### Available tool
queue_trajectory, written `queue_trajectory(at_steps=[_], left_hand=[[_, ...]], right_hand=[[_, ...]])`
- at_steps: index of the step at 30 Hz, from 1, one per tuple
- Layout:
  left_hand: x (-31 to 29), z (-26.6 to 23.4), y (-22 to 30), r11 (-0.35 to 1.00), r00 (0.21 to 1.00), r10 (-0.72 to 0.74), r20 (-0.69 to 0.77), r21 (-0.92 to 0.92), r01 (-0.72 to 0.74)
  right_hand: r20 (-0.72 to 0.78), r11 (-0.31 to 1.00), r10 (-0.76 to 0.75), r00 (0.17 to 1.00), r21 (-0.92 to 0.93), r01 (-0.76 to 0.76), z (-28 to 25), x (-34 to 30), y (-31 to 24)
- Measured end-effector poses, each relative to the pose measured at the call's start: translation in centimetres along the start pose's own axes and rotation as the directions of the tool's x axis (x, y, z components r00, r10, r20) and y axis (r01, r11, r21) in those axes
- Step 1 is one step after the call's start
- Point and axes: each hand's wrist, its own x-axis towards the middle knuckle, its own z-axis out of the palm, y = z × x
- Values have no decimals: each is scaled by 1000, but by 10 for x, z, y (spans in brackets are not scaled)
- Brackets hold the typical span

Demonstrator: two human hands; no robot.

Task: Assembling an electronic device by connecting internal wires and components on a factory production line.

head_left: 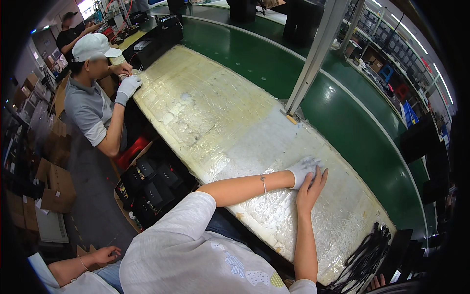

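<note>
White L glove [299, 172] against R grip [309, 195]

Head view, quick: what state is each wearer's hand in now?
Left hand: gloved; open or closed cannot be told.
Right hand: bare, open, partly overlapping the gloved one in view.

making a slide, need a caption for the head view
Gloved left hand and bare right hand close together over a plastic-covered table, black cables at one end.

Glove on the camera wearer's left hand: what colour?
The glove is white; it shows in the head view.
</note>
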Motion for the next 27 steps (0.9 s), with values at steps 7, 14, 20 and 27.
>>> queue_trajectory(at_steps=[7,14,20,27], left_hand=[[-1,-3,2,1000,1000,10,-12,-15,-10],[0,0,-1,1000,1000,9,-25,7,-9],[0,-2,0,1000,1000,5,-5,-5,-5],[-1,-5,2,1000,1000,-5,27,13,5]], right_hand=[[-1,1000,-6,1000,-9,6,-1,0,0],[2,1000,4,1000,-16,-4,-1,0,-2],[7,1000,-4,1000,-16,4,-1,0,-1],[14,1000,-4,1000,-16,4,-1,-1,-1]])
